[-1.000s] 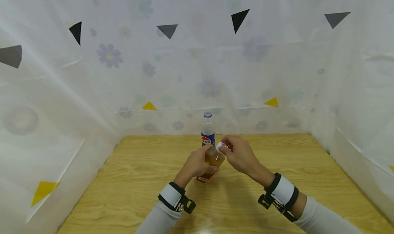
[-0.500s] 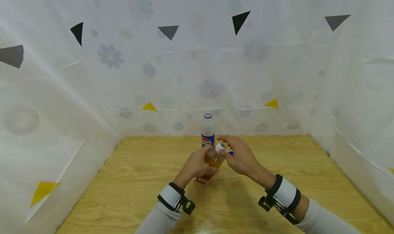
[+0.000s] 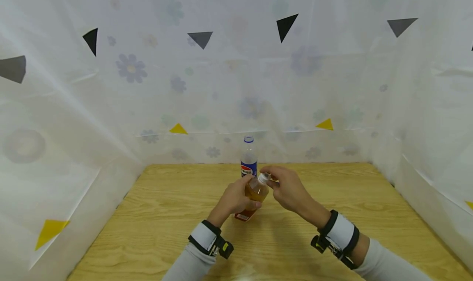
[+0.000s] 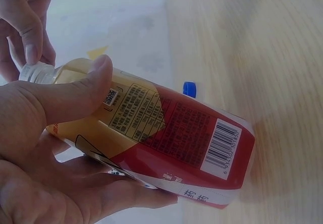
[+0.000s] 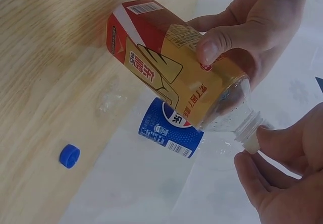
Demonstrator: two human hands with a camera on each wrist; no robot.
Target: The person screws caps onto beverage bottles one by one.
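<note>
A plastic drink bottle (image 5: 202, 90) with a red and gold label and amber drink inside leans to the right in the head view. My left hand (image 3: 235, 197) grips its body, the thumb lying across the label in the left wrist view. At the bottle's neck, my right hand (image 3: 290, 187) pinches a white cap (image 5: 251, 143) between thumb and fingertips. The cap sits at the mouth; how tightly, I cannot tell. Whether the bottle's base touches the table is unclear.
Behind the held bottle stands an uncapped cola bottle (image 3: 249, 158) with a blue label. A blue cap (image 5: 69, 156) lies on the wooden table (image 3: 166, 207). Whitish flower-printed sheets (image 3: 221, 80) hang at the back and both sides.
Half a second ago the right fingers were spread wider around the white cap; now they pinch it again. The left hand and bottle have stayed nearly still.
</note>
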